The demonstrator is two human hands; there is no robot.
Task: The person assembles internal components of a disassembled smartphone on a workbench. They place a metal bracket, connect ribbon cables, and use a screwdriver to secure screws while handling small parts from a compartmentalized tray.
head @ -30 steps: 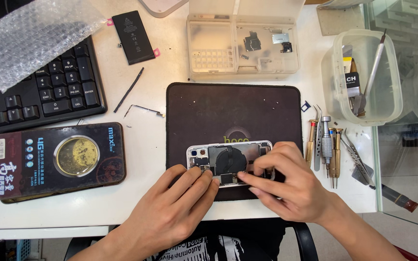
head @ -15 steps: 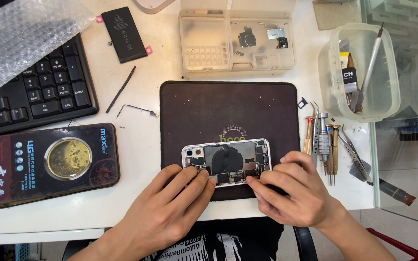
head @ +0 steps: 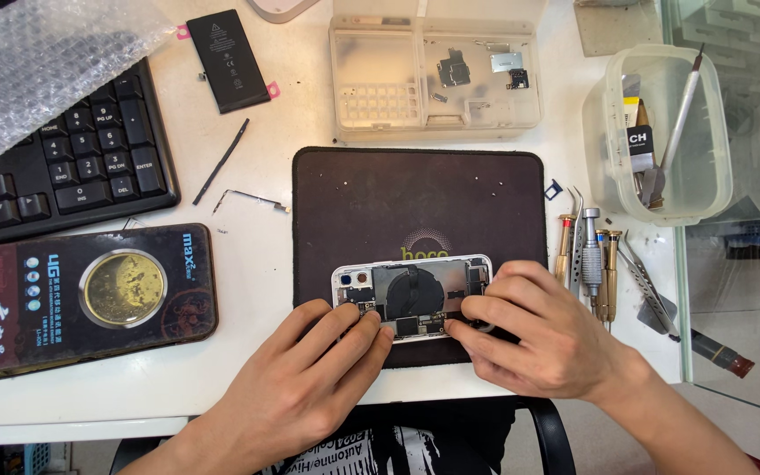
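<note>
Below — hands [head: 424, 369] on glossy opened phone [head: 411, 295]

Our left hand [head: 310, 383]: palm down, forearm entering from the lower edge, fingers [head: 364, 327] stretched forward and close together, tips pressed down. Our right hand [head: 543, 339]: palm down, forearm entering from the lower right corner, fingers [head: 485, 310] curled inward, tips pinching near the left hand's fingertips.
</note>
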